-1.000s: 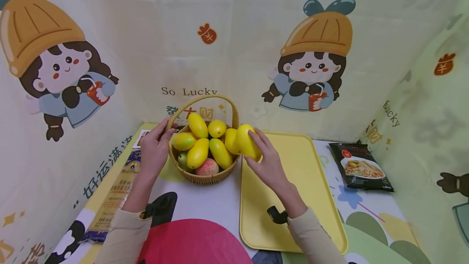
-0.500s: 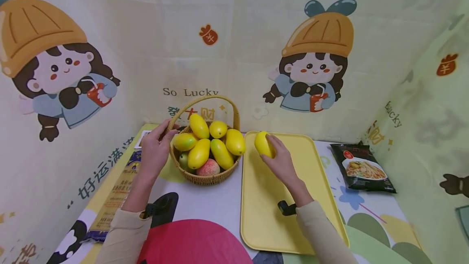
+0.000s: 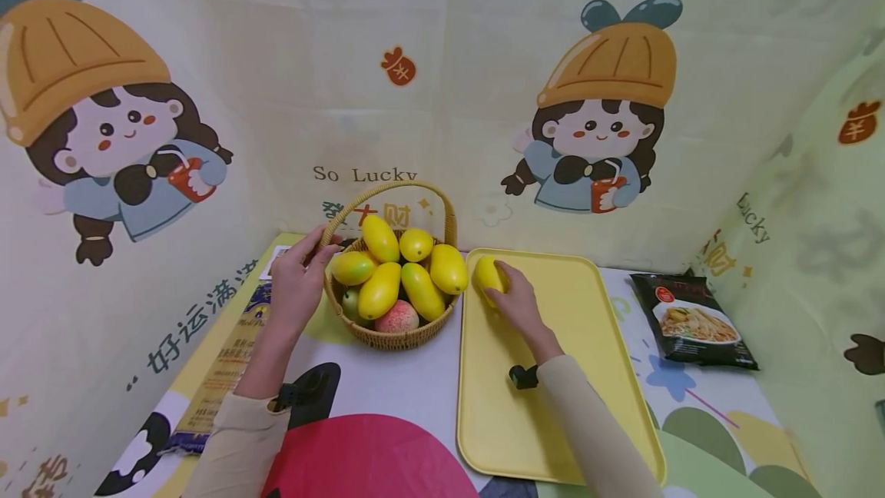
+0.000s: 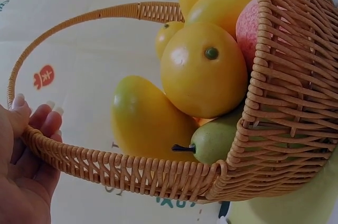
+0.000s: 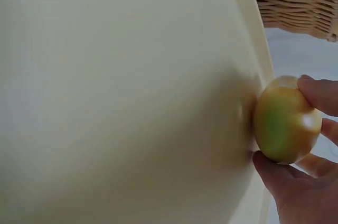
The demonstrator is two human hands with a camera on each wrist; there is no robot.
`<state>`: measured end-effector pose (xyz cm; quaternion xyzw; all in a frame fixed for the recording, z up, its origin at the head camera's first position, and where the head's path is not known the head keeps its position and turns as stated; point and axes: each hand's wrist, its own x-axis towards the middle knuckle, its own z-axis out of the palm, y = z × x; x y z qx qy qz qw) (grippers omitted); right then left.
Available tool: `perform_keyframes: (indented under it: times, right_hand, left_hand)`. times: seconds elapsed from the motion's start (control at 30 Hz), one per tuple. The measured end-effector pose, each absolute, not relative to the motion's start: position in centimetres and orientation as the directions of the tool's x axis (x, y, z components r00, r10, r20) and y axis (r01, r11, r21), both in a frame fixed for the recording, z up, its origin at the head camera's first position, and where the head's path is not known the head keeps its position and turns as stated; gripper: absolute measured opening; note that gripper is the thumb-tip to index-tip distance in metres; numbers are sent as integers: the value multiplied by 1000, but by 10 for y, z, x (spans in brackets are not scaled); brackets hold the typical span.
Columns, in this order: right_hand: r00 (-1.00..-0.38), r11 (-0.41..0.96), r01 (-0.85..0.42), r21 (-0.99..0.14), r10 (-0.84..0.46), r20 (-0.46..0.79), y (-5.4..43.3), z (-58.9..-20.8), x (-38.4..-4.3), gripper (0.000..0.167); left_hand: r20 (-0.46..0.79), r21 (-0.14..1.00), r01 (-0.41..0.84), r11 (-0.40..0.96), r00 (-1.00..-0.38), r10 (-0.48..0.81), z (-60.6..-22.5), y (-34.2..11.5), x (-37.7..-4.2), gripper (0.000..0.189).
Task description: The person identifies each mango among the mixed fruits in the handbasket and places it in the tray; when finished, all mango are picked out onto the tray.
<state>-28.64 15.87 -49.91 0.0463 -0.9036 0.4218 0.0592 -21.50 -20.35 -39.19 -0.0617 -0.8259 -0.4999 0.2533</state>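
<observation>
My left hand (image 3: 297, 287) holds the left side of the handle (image 4: 127, 174) of a wicker basket (image 3: 397, 339). Several yellow mangoes (image 3: 379, 290) are heaped in that basket, along with a pink peach (image 3: 397, 318) and a green pear (image 4: 214, 139). My right hand (image 3: 520, 302) grips another mango (image 3: 488, 275) between thumb and fingers. In the right wrist view this mango (image 5: 285, 123), with a green patch on its end, is right at the surface of the yellow tray (image 3: 494, 421), by its left rim near the back corner.
To the right of the tray lies a black noodle packet (image 3: 694, 321). A long pasta bag (image 3: 221, 375) lies on the left, partly behind my left forearm. Printed cloth walls (image 3: 470, 98) close off the back and sides of the patterned table.
The right hand has carried the mango from the basket's right edge over to the tray and lowered it near the back-left corner. The left hand has stayed at the handle.
</observation>
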Motion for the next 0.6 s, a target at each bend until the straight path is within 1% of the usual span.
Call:
perform_keyframes:
  times: [0.1,0.23,0.4,0.6]
  right_hand:
    - [-987,657,-127,-743,-6,163,153,-501,-294,63]
    - [-989,678,-92,-729,22,145,146,-502,-301,67]
    - [-990,701,-82,-709,27,140,144,-499,-305,70]
    - [-994,745,-67,-664,9,110,148,-496,-307,75]
  left_hand:
    - [489,789,365,494,-860,-147,-392,-203,-214,48]
    - [493,791,374,483,-858,-143,-391,-203,-213,48]
    - [489,794,375,478,-861,-138,-391,-202,-214,48]
    - [497,778,367,509,-856,-143,-391,-202,-215,48]
